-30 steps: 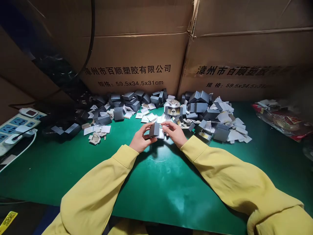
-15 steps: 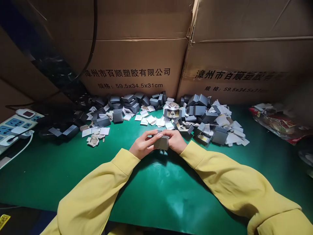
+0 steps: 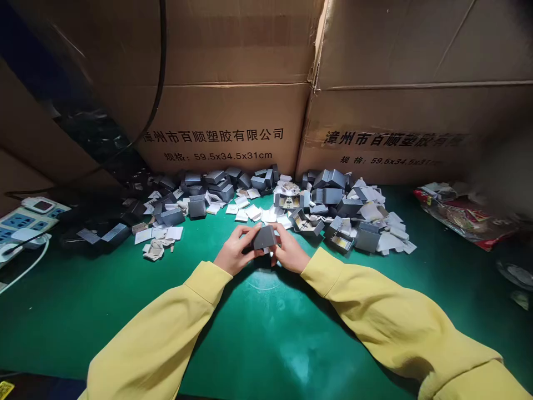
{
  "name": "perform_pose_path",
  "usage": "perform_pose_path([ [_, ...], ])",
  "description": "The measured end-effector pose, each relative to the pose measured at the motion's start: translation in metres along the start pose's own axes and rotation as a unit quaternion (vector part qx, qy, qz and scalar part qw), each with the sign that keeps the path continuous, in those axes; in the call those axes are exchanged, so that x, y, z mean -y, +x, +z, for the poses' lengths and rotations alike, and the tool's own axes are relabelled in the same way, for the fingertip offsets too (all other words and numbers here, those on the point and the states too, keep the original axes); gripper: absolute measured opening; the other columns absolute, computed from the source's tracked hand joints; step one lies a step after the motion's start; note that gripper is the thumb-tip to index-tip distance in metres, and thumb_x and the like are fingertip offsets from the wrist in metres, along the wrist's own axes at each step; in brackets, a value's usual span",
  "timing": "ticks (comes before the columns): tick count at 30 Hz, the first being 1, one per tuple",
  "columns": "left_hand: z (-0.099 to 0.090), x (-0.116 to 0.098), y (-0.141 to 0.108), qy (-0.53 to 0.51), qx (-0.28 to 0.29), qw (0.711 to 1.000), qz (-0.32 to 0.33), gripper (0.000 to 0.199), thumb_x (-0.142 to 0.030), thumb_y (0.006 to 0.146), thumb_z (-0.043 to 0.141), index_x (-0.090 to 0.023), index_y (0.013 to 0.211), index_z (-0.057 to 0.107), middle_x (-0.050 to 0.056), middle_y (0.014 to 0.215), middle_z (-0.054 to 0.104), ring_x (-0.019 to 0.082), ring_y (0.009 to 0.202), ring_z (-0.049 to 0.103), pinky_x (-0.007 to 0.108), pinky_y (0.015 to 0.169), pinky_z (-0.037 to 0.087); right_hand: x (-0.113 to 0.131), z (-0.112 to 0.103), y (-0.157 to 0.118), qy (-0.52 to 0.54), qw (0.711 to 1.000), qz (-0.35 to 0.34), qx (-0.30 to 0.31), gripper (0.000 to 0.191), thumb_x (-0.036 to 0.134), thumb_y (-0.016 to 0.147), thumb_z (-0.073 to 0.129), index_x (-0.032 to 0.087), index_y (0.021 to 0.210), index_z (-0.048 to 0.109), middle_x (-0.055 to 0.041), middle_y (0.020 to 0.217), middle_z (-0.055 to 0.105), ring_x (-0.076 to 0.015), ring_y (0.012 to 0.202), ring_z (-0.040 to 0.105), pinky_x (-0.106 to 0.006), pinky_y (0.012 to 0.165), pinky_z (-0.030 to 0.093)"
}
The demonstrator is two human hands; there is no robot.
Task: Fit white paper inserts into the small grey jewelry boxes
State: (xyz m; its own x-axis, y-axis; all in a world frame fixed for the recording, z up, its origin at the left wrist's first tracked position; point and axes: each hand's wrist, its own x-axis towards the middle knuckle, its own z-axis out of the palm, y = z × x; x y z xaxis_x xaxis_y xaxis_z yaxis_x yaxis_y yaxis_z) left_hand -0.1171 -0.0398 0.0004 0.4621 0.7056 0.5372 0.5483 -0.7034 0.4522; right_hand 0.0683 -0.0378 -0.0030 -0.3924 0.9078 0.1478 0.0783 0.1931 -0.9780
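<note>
A small dark grey box is held up over the green table between both hands. My left hand grips its left side, with fingers along its top and lower edge. On the right side, my right hand has its fingers wrapped round the box. A small white bit shows at the box's lower edge; what it belongs to cannot be made out. Behind the hands lie several white pieces and an open grey box.
Heaps of grey boxes and white pieces spread along the cardboard cartons at the back. A power strip with cables lies at the left. A red plastic bag is at the right of the green table.
The box has been tilted and turned in my hands, and a white bit now shows below it. The whole view has shifted slightly.
</note>
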Motion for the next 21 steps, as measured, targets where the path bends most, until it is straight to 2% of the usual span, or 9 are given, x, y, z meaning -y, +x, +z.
perform_pose_path([
  [3, 0.000, 0.005, 0.000, -0.015, 0.004, 0.999, -0.035, 0.062, -0.036, 0.079, 0.057, -0.029, 0.136, 0.034, 0.006, 0.098, 0.049, 0.016, 0.088, 0.054, 0.027, 0.073, 0.054, 0.002, 0.003, 0.000, -0.039, 0.997, -0.062, 0.009, 0.045, 0.020, 0.071, 0.055, 0.024, 0.115, 0.045, -0.0071, 0.113, 0.049, -0.0166, 0.088, 0.054, -0.024, 0.056, 0.051],
  [5, -0.001, 0.007, -0.001, -0.008, 0.016, 0.999, -0.033, 0.063, -0.040, 0.078, 0.057, -0.028, 0.136, 0.035, 0.005, 0.096, 0.050, 0.016, 0.085, 0.054, 0.027, 0.072, 0.053, 0.002, 0.003, 0.001, -0.021, 0.998, -0.055, 0.022, 0.039, 0.025, 0.070, 0.060, 0.021, 0.108, 0.051, -0.0057, 0.103, 0.053, -0.0141, 0.076, 0.055, -0.024, 0.055, 0.050],
  [8, -0.002, 0.005, 0.002, 0.004, 0.021, 0.999, -0.029, 0.068, -0.045, 0.074, 0.061, -0.026, 0.135, 0.038, 0.006, 0.096, 0.051, 0.017, 0.084, 0.055, 0.028, 0.074, 0.053, 0.004, -0.001, 0.006, 0.045, 0.997, -0.018, 0.054, 0.032, 0.032, 0.068, 0.065, 0.018, 0.095, 0.055, -0.0006, 0.082, 0.053, -0.0080, 0.053, 0.049, -0.023, 0.043, 0.047],
  [10, -0.004, 0.000, 0.010, 0.000, 0.014, 0.999, -0.029, 0.069, -0.046, 0.072, 0.063, -0.026, 0.134, 0.040, 0.007, 0.098, 0.051, 0.019, 0.087, 0.055, 0.029, 0.075, 0.052, 0.010, -0.011, 0.011, 0.059, 0.996, -0.023, 0.058, 0.034, 0.033, 0.065, 0.069, 0.017, 0.091, 0.056, 0.0002, 0.080, 0.052, -0.0078, 0.052, 0.049, -0.022, 0.042, 0.048],
  [15, 0.001, -0.024, 0.054, -0.043, -0.018, 0.998, -0.036, 0.066, -0.041, 0.074, 0.061, -0.026, 0.135, 0.038, 0.008, 0.103, 0.049, 0.020, 0.093, 0.052, 0.027, 0.073, 0.054, 0.038, -0.057, 0.021, -0.016, 0.993, -0.100, 0.058, 0.036, 0.035, 0.062, 0.071, 0.017, 0.092, 0.060, -0.0039, 0.095, 0.052, -0.0087, 0.060, 0.053, -0.020, 0.041, 0.050],
  [21, 0.035, -0.058, 0.133, -0.038, -0.037, 0.999, 0.003, 0.060, -0.032, 0.081, 0.053, -0.023, 0.137, 0.034, 0.008, 0.104, 0.046, 0.017, 0.094, 0.050, 0.027, 0.078, 0.050, 0.071, -0.137, 0.015, -0.094, 0.988, -0.110, -0.046, 0.034, 0.036, 0.064, 0.068, 0.015, 0.090, 0.063, -0.0038, 0.091, 0.054, -0.0064, 0.049, 0.051, -0.021, 0.038, 0.046],
])
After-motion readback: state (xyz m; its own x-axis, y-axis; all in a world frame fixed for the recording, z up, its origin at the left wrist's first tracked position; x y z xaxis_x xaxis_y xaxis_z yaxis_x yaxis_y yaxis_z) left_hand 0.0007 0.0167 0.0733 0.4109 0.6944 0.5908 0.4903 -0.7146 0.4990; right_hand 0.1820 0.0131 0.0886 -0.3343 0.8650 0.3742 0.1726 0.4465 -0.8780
